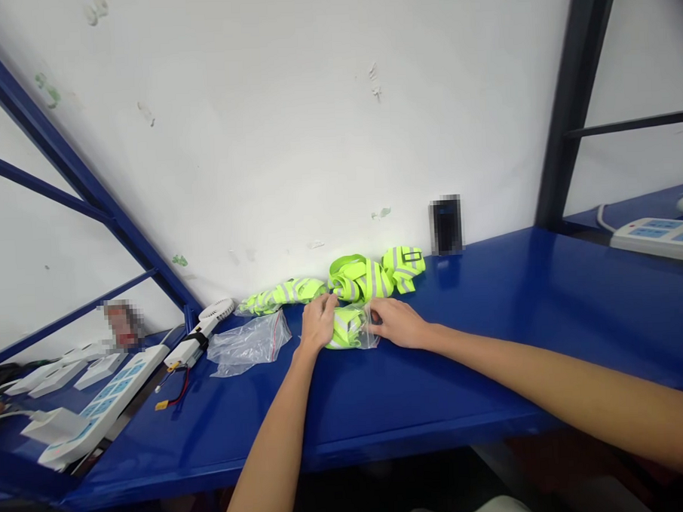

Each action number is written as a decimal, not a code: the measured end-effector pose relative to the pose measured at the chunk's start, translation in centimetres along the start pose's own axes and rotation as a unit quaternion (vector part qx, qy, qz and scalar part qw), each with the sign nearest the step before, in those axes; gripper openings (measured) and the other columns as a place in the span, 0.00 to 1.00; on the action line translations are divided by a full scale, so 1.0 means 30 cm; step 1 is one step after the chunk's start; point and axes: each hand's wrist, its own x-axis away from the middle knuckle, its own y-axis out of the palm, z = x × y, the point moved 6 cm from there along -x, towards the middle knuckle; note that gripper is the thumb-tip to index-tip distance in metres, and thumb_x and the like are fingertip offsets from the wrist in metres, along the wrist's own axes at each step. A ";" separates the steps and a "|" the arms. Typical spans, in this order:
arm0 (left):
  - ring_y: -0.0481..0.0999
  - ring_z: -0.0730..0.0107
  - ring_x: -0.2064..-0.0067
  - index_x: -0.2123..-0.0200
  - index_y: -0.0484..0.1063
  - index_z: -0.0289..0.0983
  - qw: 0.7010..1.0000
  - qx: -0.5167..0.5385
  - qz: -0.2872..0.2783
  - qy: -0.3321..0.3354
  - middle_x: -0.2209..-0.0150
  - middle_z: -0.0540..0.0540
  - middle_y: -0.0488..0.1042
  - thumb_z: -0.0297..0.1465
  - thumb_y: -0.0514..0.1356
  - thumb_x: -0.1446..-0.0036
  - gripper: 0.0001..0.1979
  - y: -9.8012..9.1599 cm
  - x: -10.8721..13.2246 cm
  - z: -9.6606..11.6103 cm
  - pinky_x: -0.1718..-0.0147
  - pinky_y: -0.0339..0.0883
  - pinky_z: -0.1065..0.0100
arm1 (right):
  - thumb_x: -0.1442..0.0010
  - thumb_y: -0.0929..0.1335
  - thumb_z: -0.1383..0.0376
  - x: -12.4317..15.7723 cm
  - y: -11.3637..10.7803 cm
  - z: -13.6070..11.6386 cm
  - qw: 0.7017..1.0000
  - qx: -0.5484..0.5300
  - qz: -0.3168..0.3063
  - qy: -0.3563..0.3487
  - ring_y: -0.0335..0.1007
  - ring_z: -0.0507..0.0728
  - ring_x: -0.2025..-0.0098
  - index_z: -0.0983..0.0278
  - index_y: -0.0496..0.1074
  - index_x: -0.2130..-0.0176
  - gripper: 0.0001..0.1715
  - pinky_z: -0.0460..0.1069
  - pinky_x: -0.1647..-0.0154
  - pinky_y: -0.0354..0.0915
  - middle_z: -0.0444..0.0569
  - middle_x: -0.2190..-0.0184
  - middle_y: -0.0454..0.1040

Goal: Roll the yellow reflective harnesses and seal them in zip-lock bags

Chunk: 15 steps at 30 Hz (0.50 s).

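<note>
A clear plastic bag [371, 338] lies on the blue shelf with a folded neon-yellow reflective strap [345, 327] in it. My left hand [319, 323] is closed on the left side of this bagged bundle, its fingertips at the upper edge. From the right, my right hand [398, 323] pinches the edge of the bag; its fingertips are partly hidden. Right behind both hands lies a loose, coiled reflective strap [365, 277] with a dark buckle [412, 257]. Another bundle of reflective strap [286, 294] rests to the left, against the wall.
A flat zip bag [249, 343] lies left of my left hand. Beyond it are a white handheld fan [216, 310], a battery pack with wires [184, 353] and a power strip [104, 402]. A dark, blurred-out object [446, 225] stands by the wall [313, 121].
</note>
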 end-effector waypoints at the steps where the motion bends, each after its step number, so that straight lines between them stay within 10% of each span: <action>1: 0.72 0.66 0.64 0.73 0.72 0.37 1.000 0.005 -0.002 0.002 0.69 0.48 0.76 0.43 0.45 0.36 0.23 -0.001 0.000 0.000 0.60 0.59 0.68 | 0.40 0.68 0.60 0.002 0.005 -0.001 1.000 0.004 -0.015 -0.008 0.63 0.53 0.70 0.62 0.66 0.69 0.11 0.46 0.72 0.51 0.45 0.70 0.70; 6: 0.72 0.66 0.63 0.74 0.72 0.37 0.999 0.031 -0.005 0.011 0.69 0.49 0.76 0.43 0.45 0.36 0.24 -0.008 -0.003 -0.012 0.60 0.59 0.68 | 0.33 0.61 0.62 0.003 0.021 -0.023 0.995 -0.059 -0.049 -0.069 0.61 0.52 0.72 0.62 0.59 0.72 0.15 0.47 0.71 0.52 0.43 0.73 0.66; 15: 0.75 0.62 0.62 0.70 0.74 0.37 0.993 -0.101 -0.034 -0.047 0.67 0.43 0.77 0.42 0.41 0.33 0.26 0.013 -0.008 -0.115 0.62 0.60 0.66 | 0.35 0.59 0.67 0.054 -0.101 -0.136 0.967 -0.150 0.133 -0.154 0.54 0.52 0.73 0.61 0.51 0.76 0.17 0.48 0.70 0.53 0.42 0.75 0.56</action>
